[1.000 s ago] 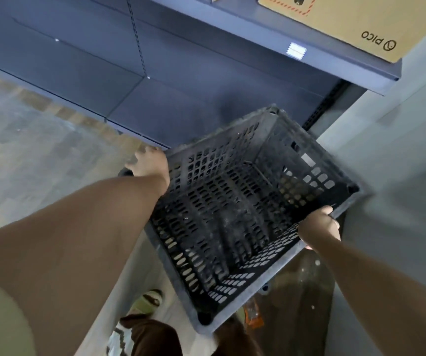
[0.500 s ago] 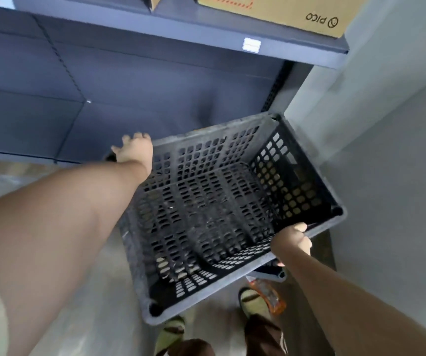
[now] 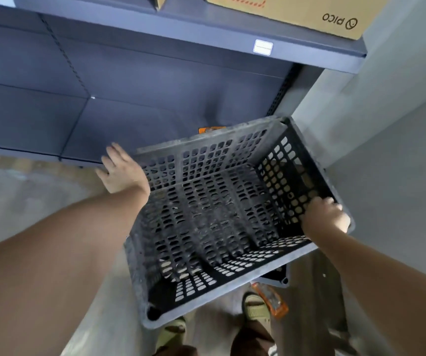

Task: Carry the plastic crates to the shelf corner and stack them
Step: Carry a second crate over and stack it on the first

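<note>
A shop or stockroom, by the look of it: dark blue metal shelving [image 3: 135, 80] with slotted uprights runs to a grey wall corner. A small white price-label holder [image 3: 262, 47] sits on the shelf edge, and a cardboard carton [image 3: 309, 14] printed "PICO" rests above.

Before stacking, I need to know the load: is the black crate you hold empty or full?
Empty: the crate's slotted floor shows bare right across.
</note>
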